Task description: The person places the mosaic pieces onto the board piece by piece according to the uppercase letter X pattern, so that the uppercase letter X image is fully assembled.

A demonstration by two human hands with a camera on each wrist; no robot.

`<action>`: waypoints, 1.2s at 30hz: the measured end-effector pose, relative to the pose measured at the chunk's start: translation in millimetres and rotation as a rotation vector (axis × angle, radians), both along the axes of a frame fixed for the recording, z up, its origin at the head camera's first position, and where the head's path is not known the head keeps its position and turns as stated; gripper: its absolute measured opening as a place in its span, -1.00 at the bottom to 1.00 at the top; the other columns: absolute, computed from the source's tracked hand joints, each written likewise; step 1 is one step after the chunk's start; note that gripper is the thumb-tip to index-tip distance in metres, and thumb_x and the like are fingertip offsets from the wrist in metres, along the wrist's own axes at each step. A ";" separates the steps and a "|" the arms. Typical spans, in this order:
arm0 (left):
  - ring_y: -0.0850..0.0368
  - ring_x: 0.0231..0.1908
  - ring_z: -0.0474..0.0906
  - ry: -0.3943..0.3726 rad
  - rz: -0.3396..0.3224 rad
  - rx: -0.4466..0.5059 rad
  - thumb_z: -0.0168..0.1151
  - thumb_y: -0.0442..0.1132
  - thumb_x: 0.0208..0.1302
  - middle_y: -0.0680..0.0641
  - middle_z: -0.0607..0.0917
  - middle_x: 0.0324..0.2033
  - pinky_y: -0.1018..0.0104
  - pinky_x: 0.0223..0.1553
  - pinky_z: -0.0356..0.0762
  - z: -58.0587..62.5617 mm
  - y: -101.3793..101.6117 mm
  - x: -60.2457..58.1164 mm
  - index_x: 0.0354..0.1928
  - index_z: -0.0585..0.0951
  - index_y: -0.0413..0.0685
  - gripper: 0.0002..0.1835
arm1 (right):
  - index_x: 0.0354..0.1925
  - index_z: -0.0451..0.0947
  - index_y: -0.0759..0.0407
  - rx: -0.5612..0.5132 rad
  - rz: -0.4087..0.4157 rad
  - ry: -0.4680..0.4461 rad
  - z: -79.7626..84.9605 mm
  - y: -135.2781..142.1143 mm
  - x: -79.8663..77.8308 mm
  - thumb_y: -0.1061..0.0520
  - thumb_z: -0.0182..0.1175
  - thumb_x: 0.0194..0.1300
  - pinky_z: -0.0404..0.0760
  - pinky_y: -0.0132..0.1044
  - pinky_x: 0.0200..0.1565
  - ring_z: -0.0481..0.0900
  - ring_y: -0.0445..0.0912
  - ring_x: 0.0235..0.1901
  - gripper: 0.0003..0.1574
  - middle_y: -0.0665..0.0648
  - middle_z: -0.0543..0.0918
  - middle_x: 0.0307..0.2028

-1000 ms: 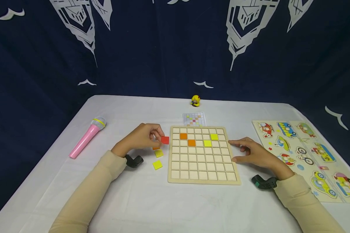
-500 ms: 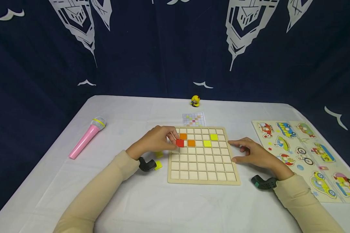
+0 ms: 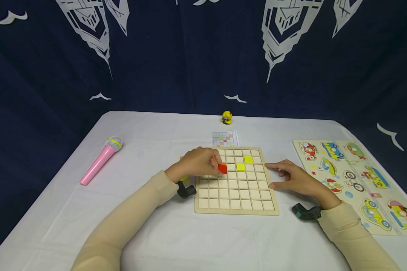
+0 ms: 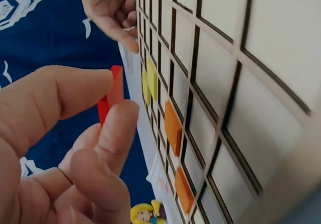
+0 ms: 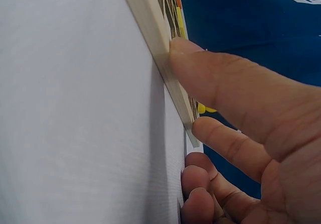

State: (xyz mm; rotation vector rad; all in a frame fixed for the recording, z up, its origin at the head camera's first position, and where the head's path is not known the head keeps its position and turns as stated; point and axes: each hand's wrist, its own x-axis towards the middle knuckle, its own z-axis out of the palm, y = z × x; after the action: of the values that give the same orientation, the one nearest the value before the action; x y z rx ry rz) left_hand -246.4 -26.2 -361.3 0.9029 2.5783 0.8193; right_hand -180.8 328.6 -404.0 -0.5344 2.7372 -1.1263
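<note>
My left hand (image 3: 199,162) pinches a red square tile (image 3: 222,168) between thumb and fingertips, above the upper left part of a wooden grid board (image 3: 237,211). In the left wrist view the red tile (image 4: 116,91) is tilted and apart from the grid. Two orange tiles (image 4: 173,128) sit in cells there, mostly covered by the hand in the head view. Two yellow tiles (image 3: 240,167) lie diagonally in cells farther right. At the board's right edge, my right hand (image 3: 293,178) touches the side with thumb (image 5: 195,68) and index finger; its other fingers are curled loosely.
A small printed grid card (image 3: 225,139) lies behind the board, with a yellow-haired figurine (image 3: 227,117) beyond. A pink toy microphone (image 3: 101,160) is at left, a picture puzzle board (image 3: 340,162) at right. Loose yellow tiles (image 3: 185,179) are partly hidden by the left wrist.
My left hand has carried the red tile rightward from beside the board to over its grid, and the tile now tilts. The right hand stays at the board's edge.
</note>
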 end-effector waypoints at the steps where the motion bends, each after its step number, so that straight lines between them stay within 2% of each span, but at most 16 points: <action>1: 0.18 -0.23 0.65 -0.002 0.006 -0.012 0.60 -0.10 0.22 0.14 0.78 -0.29 0.24 -0.17 0.55 -0.3 2.7 -0.3 -0.05 0.75 0.02 -0.68 | 0.43 0.51 0.41 -0.001 0.000 0.001 0.0 0.1 0.0 0.18 0.56 0.28 0.41 -0.33 -0.23 0.33 -0.11 -0.23 -0.15 0.16 0.45 -0.12; 9: 0.20 -0.25 0.63 -0.002 0.001 -0.083 0.58 -0.13 0.22 0.16 0.76 -0.32 0.22 -0.24 0.55 -1.6 22.2 -3.0 -0.08 0.77 0.06 -0.74 | 0.43 0.50 0.41 0.002 -0.001 0.001 0.5 0.0 0.4 0.17 0.56 0.28 0.41 -0.33 -0.22 0.34 -0.11 -0.23 -0.15 0.16 0.46 -0.11; 15: 0.21 -0.25 0.59 0.008 0.012 -0.142 0.58 -0.09 0.23 0.17 0.73 -0.37 0.20 -0.22 0.52 -5.0 31.4 -2.5 -0.10 0.76 0.11 -0.76 | 0.42 0.51 0.42 -0.001 0.004 0.010 0.5 -0.1 0.8 0.17 0.57 0.27 0.42 -0.33 -0.23 0.34 -0.11 -0.24 -0.15 0.17 0.46 -0.11; 22: 0.21 -0.31 0.57 -0.005 0.017 -0.180 0.60 -0.10 0.23 0.15 0.72 -0.37 0.24 -0.26 0.51 -6.0 37.7 -1.5 -0.10 0.77 0.11 -0.76 | 0.43 0.50 0.41 0.000 0.002 0.001 0.8 -0.2 0.6 0.15 0.57 0.28 0.41 -0.32 -0.23 0.34 -0.11 -0.24 -0.14 0.16 0.46 -0.11; 36: 0.18 -0.25 0.54 0.023 0.019 -0.245 0.60 -0.10 0.23 0.15 0.68 -0.31 0.23 -0.22 0.50 -5.3 47.5 0.0 -0.12 0.77 0.11 -0.77 | 0.43 0.51 0.40 0.006 -0.006 0.004 -0.2 0.5 -0.1 0.15 0.58 0.27 0.41 -0.32 -0.24 0.34 -0.10 -0.26 -0.14 0.16 0.45 -0.13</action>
State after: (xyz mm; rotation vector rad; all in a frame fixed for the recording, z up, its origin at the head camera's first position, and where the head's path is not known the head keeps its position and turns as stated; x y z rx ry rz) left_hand -246.4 21.3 -366.6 0.8190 2.6368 0.4843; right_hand -181.0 329.2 -404.3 -0.5285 2.7466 -1.1199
